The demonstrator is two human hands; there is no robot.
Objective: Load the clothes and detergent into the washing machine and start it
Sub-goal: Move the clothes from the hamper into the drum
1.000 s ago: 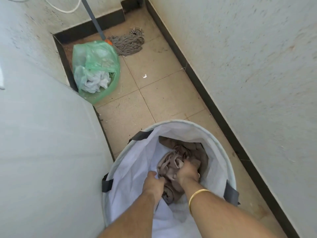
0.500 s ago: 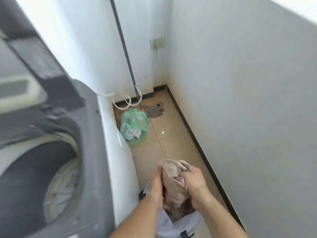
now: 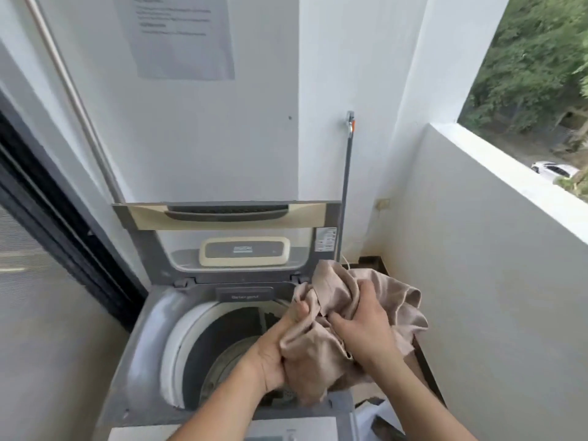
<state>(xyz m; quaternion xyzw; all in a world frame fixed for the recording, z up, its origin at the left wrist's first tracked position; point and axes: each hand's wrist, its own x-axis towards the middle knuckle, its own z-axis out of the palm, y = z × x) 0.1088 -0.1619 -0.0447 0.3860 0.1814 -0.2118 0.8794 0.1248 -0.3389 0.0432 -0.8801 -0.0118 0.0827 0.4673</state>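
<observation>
A grey top-loading washing machine (image 3: 149, 326) stands in front of me with its lid (image 3: 222, 214) raised against the wall, and its drum (image 3: 219, 354) shows dark inside. Both my hands hold a bundle of beige clothes (image 3: 321, 348) over the right rim of the drum. My left hand (image 3: 275, 354) grips the bundle from the left and below. My right hand (image 3: 366, 329) grips it from the right. A corner of the white laundry basket (image 3: 372, 418) shows at the bottom right. No detergent is in view.
A white balcony wall (image 3: 493, 281) runs along the right, with trees and a white car beyond it. A dark-framed sliding door (image 3: 47, 218) is on the left. A mop handle (image 3: 347, 186) leans in the corner behind the machine. A paper notice (image 3: 181, 36) hangs on the wall.
Both hands lifted the beige clothes out of the white basket and carried them up and left over the machine's opening. The view swung from the floor to the machine.
</observation>
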